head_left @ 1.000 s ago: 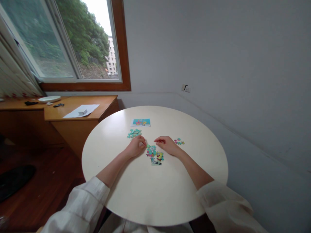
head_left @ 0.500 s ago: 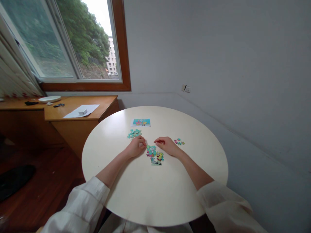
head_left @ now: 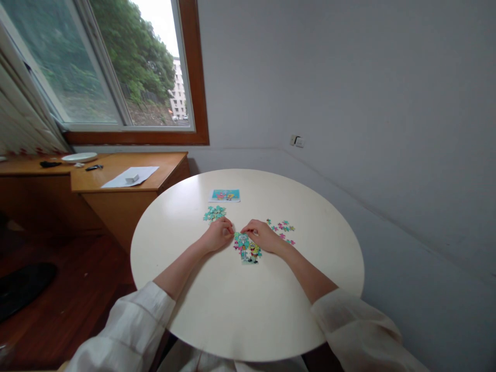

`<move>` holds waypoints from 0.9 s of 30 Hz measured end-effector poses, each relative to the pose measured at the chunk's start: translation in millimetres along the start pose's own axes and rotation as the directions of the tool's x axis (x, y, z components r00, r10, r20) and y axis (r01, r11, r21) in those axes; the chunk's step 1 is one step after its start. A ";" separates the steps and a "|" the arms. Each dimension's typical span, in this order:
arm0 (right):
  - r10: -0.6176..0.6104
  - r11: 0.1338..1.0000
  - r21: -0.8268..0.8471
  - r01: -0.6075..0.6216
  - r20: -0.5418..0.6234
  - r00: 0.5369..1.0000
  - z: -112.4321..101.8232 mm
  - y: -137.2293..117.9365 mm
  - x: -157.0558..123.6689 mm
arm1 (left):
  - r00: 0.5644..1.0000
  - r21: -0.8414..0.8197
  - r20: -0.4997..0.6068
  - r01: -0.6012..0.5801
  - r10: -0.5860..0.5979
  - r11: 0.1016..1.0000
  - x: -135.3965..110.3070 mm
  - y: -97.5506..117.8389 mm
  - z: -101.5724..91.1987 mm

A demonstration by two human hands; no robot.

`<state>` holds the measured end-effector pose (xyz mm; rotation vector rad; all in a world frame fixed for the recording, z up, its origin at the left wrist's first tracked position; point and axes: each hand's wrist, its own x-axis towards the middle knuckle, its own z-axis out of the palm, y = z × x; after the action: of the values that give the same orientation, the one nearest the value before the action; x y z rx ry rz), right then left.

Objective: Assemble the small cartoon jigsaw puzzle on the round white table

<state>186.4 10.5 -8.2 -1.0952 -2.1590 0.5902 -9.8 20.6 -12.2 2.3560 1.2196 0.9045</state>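
Note:
A partly joined jigsaw puzzle (head_left: 248,250) with a yellow cartoon figure and a teal one lies on the round table. At its upper left corner is my left hand (head_left: 220,233), thumb and fingertips pinched together. My right hand (head_left: 261,235) reaches in from the other side, its fingers closed at the puzzle's top edge and covering part of it. Whatever either pinch holds is too small to make out. Beyond my left hand sits a heap of teal puzzle pieces (head_left: 214,213). Loose pink and green pieces (head_left: 285,226) are scattered right of my right hand.
A picture card (head_left: 225,195) showing cartoon figures lies farther back on the white round table (head_left: 248,310). At the left stands a wooden desk (head_left: 170,168) with a paper sheet (head_left: 129,177), a small box and a white plate (head_left: 79,158). A wall borders the right side.
My right hand has moved left to the puzzle's top edge, its fingers drawn closer to my left hand. More loose pieces show beside it. My left hand has hardly moved.

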 end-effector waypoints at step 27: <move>0.019 1.000 -0.016 -0.019 0.002 1.000 -1.9 -1.4 0.6 | 1.000 0.000 0.013 -0.002 0.002 1.000 -0.5 -1.0 0.5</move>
<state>186.7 10.5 -5.8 -1.1252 -2.1604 0.5841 -10.3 20.8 -13.3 2.3600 1.2130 0.8885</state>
